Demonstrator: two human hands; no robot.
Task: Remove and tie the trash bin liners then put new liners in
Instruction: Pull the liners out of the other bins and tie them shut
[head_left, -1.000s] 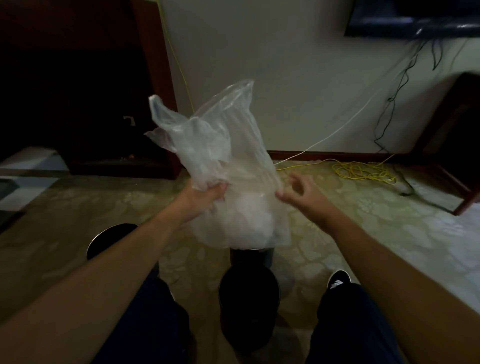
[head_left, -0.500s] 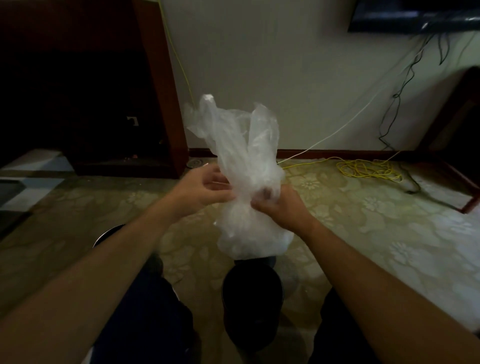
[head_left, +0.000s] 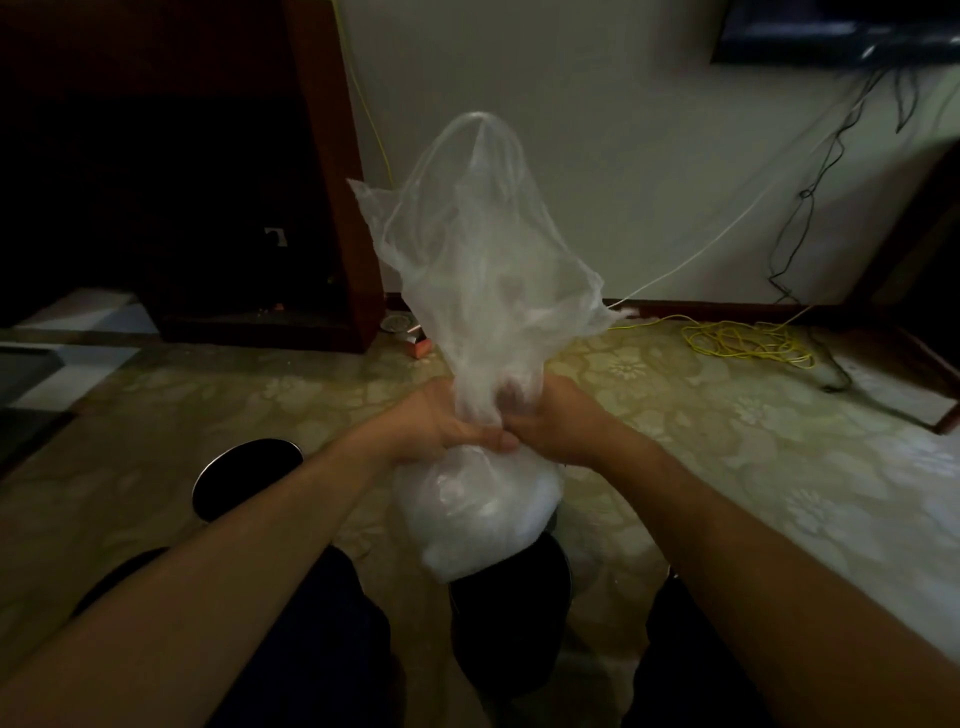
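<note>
A clear plastic bin liner (head_left: 483, 280) with whitish trash in its bottom hangs in front of me. My left hand (head_left: 441, 423) and my right hand (head_left: 553, 421) both squeeze its neck from either side, fingers touching in the middle. Above the hands the loose top billows upward; below them the filled bottom bulges. A dark round trash bin (head_left: 511, 623) stands on the floor under the bag, between my legs, partly hidden by it.
A second dark round bin or lid (head_left: 244, 478) lies on the patterned floor at left. A dark wooden cabinet (head_left: 322, 171) stands at back left. Yellow cable coils (head_left: 748, 340) lie by the wall at right, with black wires hanging from a wall-mounted screen.
My right hand came in and closed on the bag's neck next to my left hand. The bag sank lower toward the bin and its loose top puffed up taller.
</note>
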